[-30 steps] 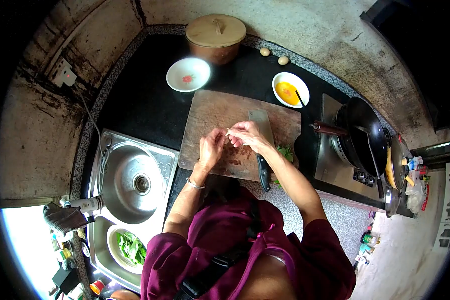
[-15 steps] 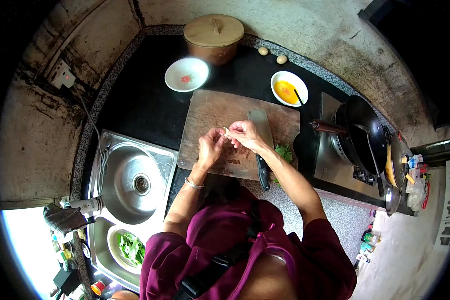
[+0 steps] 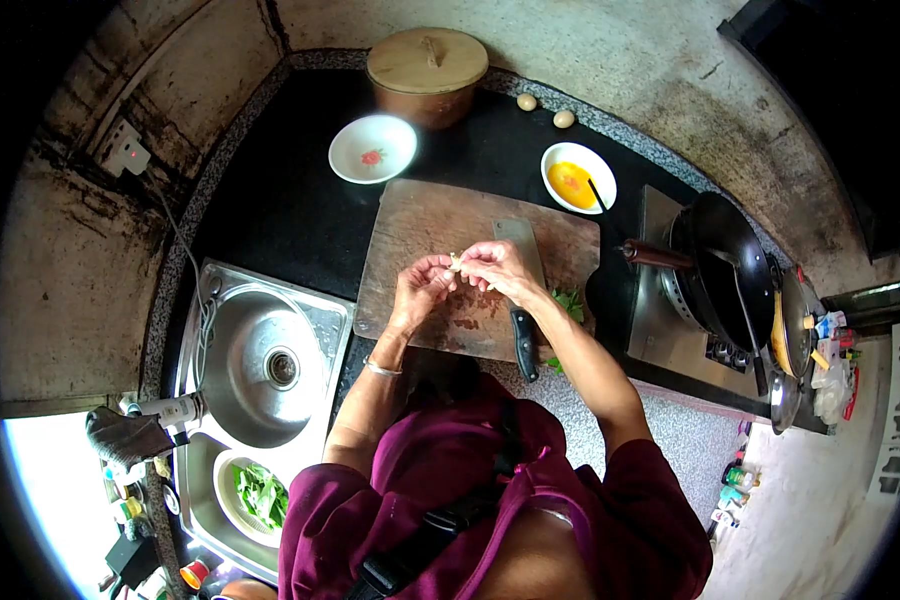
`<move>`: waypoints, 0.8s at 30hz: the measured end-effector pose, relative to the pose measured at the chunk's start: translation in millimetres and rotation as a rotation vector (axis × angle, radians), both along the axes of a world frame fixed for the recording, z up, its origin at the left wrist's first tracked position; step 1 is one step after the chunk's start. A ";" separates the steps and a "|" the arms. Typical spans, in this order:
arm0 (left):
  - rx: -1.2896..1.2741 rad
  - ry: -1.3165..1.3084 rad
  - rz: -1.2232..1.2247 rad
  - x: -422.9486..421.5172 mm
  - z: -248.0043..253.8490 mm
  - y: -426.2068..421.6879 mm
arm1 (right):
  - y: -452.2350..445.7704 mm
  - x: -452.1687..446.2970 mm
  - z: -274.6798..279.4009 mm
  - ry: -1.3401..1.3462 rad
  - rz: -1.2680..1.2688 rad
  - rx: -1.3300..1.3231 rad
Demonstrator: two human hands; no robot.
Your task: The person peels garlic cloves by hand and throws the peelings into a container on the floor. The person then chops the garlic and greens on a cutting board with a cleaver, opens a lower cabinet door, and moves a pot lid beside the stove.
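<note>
Above the wooden cutting board (image 3: pixel 420 225), both hands meet at their fingertips around a small pale piece (image 3: pixel 455 263) that looks like a garlic clove. My left hand (image 3: pixel 423 292) pinches it from the left, a bangle on the wrist. From the right, my right hand (image 3: pixel 497 270) grips it between thumb and fingers. A cleaver (image 3: pixel 517 240) lies on the board under my right hand and forearm, its black handle toward me. Green leaves (image 3: pixel 568 303) stick out beside my right forearm. Small reddish-brown bits are on the board below the hands.
Behind the board stand a white bowl (image 3: pixel 373 150), a lidded pot (image 3: pixel 427 75), two eggs (image 3: pixel 564 119) and a bowl of beaten egg (image 3: pixel 570 186). A wok (image 3: pixel 720 260) sits on the stove at right. Leafy greens (image 3: pixel 261 495) fill a basket in the left sink (image 3: pixel 266 370).
The fingers have shifted slightly around the pale piece, and more of it shows above the fingertips. My left hand has tilted a little. Everything else stays in place.
</note>
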State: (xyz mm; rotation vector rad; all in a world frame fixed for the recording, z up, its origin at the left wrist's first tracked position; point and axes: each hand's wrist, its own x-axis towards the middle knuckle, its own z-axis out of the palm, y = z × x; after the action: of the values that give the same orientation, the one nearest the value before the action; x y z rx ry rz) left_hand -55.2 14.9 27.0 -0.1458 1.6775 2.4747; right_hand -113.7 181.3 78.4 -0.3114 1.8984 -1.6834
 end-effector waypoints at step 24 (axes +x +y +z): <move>-0.403 0.091 0.193 -2.5 -4.7 12.5 | 11.2 -1.2 -13.9 -0.226 -0.061 -0.150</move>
State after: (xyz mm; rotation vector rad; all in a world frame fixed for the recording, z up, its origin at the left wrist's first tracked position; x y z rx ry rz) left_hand -57.7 27.4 22.3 -0.2537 2.2847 2.2619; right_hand -114.9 192.5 64.5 -0.1162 1.6372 -1.8221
